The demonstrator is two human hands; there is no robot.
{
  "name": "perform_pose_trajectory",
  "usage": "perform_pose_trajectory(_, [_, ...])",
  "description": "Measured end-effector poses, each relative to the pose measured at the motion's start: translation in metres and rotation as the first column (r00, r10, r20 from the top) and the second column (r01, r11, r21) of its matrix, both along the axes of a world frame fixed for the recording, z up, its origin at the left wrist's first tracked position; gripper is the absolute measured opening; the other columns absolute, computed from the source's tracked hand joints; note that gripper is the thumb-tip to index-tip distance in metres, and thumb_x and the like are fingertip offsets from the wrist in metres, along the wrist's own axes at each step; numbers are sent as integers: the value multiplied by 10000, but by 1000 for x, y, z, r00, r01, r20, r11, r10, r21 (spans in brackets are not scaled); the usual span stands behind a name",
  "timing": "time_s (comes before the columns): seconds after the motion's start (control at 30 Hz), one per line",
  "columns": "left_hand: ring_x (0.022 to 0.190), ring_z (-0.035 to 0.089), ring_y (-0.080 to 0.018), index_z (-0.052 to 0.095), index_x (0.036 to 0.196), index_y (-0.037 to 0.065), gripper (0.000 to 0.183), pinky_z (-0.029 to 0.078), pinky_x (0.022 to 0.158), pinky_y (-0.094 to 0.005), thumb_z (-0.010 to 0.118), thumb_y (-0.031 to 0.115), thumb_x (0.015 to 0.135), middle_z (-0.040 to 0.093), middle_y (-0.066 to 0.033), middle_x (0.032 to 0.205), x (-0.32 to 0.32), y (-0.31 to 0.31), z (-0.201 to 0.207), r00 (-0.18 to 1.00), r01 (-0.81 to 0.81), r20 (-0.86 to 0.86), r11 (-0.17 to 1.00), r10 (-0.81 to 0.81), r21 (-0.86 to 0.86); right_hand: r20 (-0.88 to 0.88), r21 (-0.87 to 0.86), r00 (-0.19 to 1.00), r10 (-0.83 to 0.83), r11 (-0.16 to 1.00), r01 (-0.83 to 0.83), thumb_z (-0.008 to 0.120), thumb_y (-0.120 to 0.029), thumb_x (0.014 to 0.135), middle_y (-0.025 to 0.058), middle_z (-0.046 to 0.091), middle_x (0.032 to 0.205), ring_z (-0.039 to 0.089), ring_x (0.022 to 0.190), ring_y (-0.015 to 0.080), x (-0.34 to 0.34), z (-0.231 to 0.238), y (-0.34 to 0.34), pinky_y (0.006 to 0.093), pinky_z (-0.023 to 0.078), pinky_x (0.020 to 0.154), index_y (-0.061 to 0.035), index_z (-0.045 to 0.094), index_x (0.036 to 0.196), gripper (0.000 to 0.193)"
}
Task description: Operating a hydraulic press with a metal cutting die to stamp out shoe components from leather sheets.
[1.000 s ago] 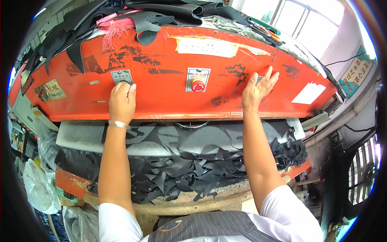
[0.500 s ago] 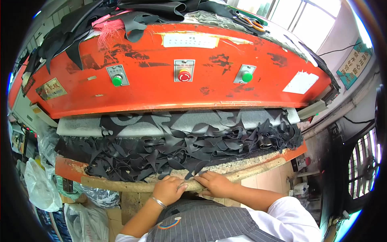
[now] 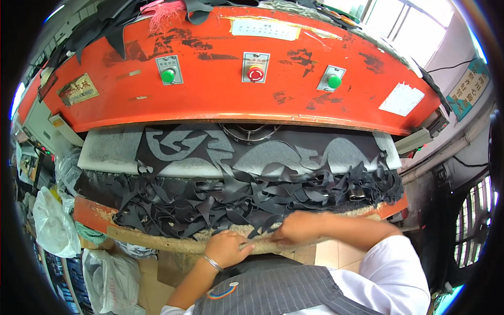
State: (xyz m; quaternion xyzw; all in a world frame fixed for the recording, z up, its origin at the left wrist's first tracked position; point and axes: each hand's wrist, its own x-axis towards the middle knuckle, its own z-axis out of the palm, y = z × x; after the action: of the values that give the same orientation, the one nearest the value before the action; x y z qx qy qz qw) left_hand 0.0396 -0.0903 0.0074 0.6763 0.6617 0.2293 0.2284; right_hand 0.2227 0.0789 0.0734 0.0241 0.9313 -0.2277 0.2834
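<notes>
My left hand rests at the tan front edge of the machine's bed, fingers bent and thumb pressed in; whatever they hold is too small to name. To its right, my right hand is curled over the same edge, slightly blurred, its fingertips mostly hidden. Just beyond both hands lies a heap of black leather-like offcuts. Behind the heap, a dark sheet with curved shapes cut out lies on a white pad. A round metal frame shows partly under the machine's red front.
The red machine front spans the far side, with two green buttons and a red stop button. Black material and pink fringe lie on top. Plastic bags stand at left.
My right hand has moved up and right, its forearm now raised outward. My left hand stays at the edge. The view has shifted, showing more of the cut sheet and the metal frame.
</notes>
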Motion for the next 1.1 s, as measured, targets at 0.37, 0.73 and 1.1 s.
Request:
perform_pose_trajectory(0.37, [1124,551,-331,620,1135,6,398,408,989,-433,638,260,828,602,-156,1211,-81,202,-15,979,-128,-103,923,176,364,-711,546,361,603,798,-256,548,-176,773,76,650,973,623,982,273,-248,-36,232,391,484,913,-84,682,775,163])
perform_pose_trajectory(0.73, [1173,528,-357,615,1141,12,428,382,1014,-464,681,235,782,594,-172,1230,-89,219,-31,961,-153,-154,906,229,394,-637,714,427,642,700,13,621,-167,674,38,544,775,584,833,238,-181,104,292,374,487,722,-86,599,726,100])
perform_pose_trajectory(1.1, [908,546,-314,665,1024,-2,382,438,836,-396,764,180,703,606,-129,941,-139,290,-22,925,-373,83,844,371,385,-682,-107,302,-667,499,860,621,-183,788,208,651,930,621,903,378,-49,-39,320,442,489,816,-12,688,902,216])
